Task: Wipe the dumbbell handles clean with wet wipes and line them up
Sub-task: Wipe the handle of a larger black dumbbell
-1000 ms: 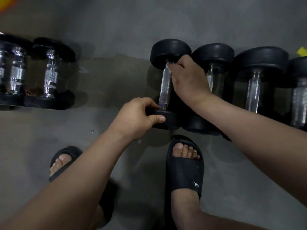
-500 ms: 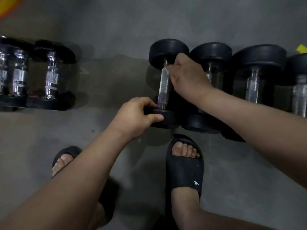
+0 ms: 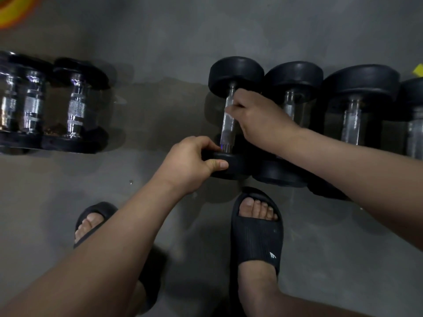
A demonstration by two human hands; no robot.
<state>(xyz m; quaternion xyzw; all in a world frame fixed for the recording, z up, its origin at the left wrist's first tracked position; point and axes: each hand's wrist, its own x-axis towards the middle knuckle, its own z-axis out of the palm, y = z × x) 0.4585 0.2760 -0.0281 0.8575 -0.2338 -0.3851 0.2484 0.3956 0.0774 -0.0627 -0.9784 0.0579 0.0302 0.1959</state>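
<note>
Our left hand (image 3: 190, 163) stretches forward, its grip curled round the near black end of the dumbbell (image 3: 235, 74), thumb laid along the rim. Our right hand (image 3: 258, 120) slants in from the right, its grip closed round the upper part of the handle (image 3: 225, 131), which is shiny and knurled. The dumbbell lies on the grey floor (image 3: 160, 53), just beside its neighbour (image 3: 295, 76), leftmost in that row.
</note>
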